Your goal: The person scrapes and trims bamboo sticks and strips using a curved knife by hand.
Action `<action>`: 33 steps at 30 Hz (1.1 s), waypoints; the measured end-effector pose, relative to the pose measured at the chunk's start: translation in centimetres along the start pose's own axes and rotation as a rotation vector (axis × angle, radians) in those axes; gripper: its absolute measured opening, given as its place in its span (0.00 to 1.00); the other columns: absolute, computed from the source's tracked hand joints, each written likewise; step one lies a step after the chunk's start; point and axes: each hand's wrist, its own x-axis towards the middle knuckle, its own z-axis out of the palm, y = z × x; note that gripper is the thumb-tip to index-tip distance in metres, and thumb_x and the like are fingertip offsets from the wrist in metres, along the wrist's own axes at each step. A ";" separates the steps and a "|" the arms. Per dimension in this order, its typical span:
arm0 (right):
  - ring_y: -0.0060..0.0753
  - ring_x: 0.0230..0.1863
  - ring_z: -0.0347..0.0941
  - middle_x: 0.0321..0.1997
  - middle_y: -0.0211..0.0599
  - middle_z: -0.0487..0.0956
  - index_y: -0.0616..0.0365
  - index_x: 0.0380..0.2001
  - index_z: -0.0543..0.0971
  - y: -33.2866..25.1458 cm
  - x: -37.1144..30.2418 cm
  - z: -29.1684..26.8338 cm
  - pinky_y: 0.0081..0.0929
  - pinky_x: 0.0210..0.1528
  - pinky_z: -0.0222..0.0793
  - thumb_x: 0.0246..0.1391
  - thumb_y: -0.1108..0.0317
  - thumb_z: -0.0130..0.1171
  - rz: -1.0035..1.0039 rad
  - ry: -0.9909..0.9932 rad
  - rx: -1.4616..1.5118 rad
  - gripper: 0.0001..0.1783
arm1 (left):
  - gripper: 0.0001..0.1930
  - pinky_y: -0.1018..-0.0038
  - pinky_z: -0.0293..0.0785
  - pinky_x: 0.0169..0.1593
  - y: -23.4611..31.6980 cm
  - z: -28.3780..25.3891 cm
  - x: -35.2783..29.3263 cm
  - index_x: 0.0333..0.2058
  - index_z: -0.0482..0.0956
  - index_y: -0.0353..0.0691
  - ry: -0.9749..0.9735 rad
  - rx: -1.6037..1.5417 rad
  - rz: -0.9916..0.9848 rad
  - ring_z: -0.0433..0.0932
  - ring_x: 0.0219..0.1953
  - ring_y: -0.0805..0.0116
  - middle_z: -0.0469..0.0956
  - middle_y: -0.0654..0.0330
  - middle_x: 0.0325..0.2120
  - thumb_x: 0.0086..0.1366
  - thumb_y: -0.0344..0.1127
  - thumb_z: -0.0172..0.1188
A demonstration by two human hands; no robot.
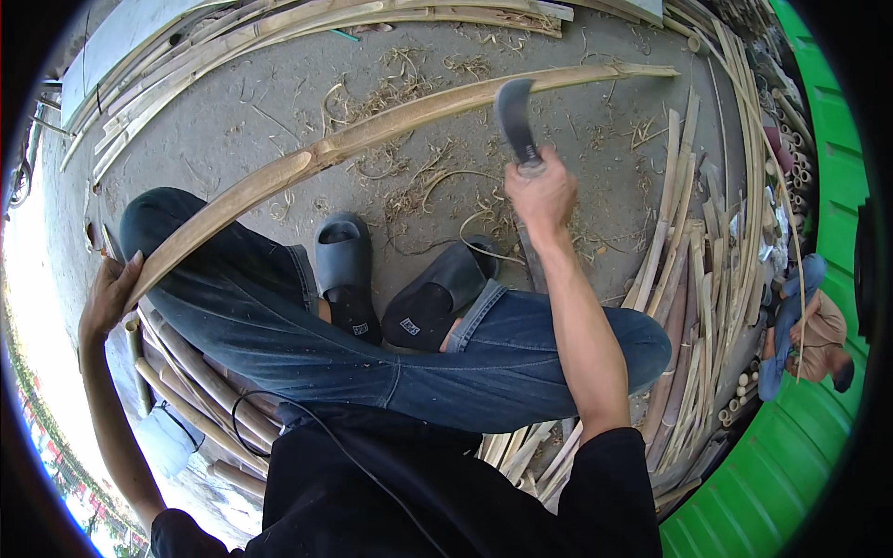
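Two bare hands work a long split bamboo strip (372,130) over a concrete floor (270,102); the left hand (110,296), fingers curled, grips the strip's near end at the lower left, beside the person's raised knee; the right hand (541,193) is closed in a fist around the handle of a curved dark-bladed knife (514,116), held upright with its blade just at, perhaps touching, the strip's middle stretch; from the left hand the strip arcs up and to the right, passing behind the knife and ending near the upper right; the person sits with legs in blue jeans (465,363) crossed below the strip, feet in grey slides (342,256) set on the floor between the two hands; a thin black cable (353,456) runs down over a black top; no container shows, the cut material lying loose; thin curled shavings (437,186) litter the floor under and around the strip; a stack of split bamboo slats (693,279) lies along the right, well apart from the left hand and near the right elbow; more long slats (279,33) lie across the top of the view, and round bamboo poles (195,391) rest under the left arm; at far right another person (809,335) crouches beside a green metal wall (791,465).
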 end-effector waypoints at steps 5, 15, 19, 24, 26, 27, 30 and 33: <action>0.50 0.29 0.86 0.25 0.45 0.85 0.57 0.34 0.82 0.1 1.3 0.3 0.45 0.36 0.78 0.48 0.62 0.72 -0.060 0.075 -0.050 0.14 | 0.33 0.73 0.69 0.26 2.6 -0.8 -1.2 0.26 0.69 0.39 -0.145 -0.102 -0.101 0.69 0.22 0.75 0.67 0.63 0.22 0.71 0.67 0.60; 0.54 0.30 0.86 0.25 0.49 0.85 0.60 0.34 0.83 0.3 2.6 -0.4 0.47 0.37 0.78 0.47 0.62 0.71 0.056 0.070 0.019 0.14 | 0.32 0.75 0.71 0.24 2.2 -1.2 -1.5 0.30 0.69 0.40 -0.167 -0.119 -0.139 0.72 0.21 0.76 0.69 0.62 0.21 0.71 0.67 0.60; 0.50 0.29 0.86 0.25 0.45 0.85 0.60 0.33 0.83 -0.1 0.4 1.2 0.44 0.37 0.79 0.47 0.62 0.72 0.016 0.022 0.107 0.14 | 0.32 0.72 0.70 0.28 2.0 -0.9 -0.8 0.27 0.69 0.39 -0.097 -0.071 -0.076 0.69 0.24 0.76 0.67 0.63 0.23 0.71 0.66 0.60; 0.46 0.30 0.87 0.27 0.41 0.87 0.58 0.34 0.84 -0.1 2.6 -0.4 0.40 0.38 0.80 0.49 0.64 0.71 0.054 0.047 0.034 0.11 | 0.33 0.71 0.69 0.29 1.9 -1.0 -1.1 0.27 0.70 0.38 -0.178 -0.103 -0.115 0.68 0.25 0.75 0.66 0.63 0.23 0.72 0.67 0.59; 0.47 0.31 0.87 0.27 0.42 0.87 0.58 0.33 0.84 0.6 1.5 -0.1 0.40 0.38 0.80 0.49 0.63 0.71 0.085 0.005 0.070 0.12 | 0.33 0.71 0.69 0.28 3.0 -1.0 -1.1 0.27 0.70 0.38 -0.181 -0.078 -0.074 0.69 0.24 0.75 0.66 0.63 0.22 0.72 0.67 0.59; 0.48 0.31 0.87 0.27 0.43 0.87 0.58 0.33 0.84 -0.5 1.4 0.2 0.40 0.38 0.80 0.48 0.63 0.72 0.100 -0.040 0.121 0.12 | 0.33 0.71 0.70 0.28 3.5 -1.2 -1.2 0.27 0.70 0.38 -0.163 -0.058 -0.044 0.69 0.23 0.75 0.67 0.63 0.22 0.72 0.67 0.58; 0.55 0.32 0.86 0.26 0.51 0.85 0.59 0.34 0.84 -1.6 -0.5 1.2 0.43 0.40 0.79 0.46 0.61 0.72 -0.009 -0.035 0.043 0.15 | 0.33 0.72 0.71 0.26 1.1 -0.9 -0.9 0.28 0.70 0.37 -0.110 -0.030 -0.066 0.71 0.22 0.76 0.68 0.62 0.21 0.72 0.67 0.58; 0.56 0.32 0.86 0.26 0.53 0.84 0.60 0.34 0.84 -0.2 2.7 -0.1 0.43 0.40 0.79 0.46 0.61 0.72 0.057 0.020 0.065 0.16 | 0.33 0.73 0.71 0.25 1.3 -1.1 -1.1 0.28 0.70 0.38 -0.150 -0.069 -0.093 0.70 0.21 0.76 0.69 0.61 0.22 0.71 0.67 0.59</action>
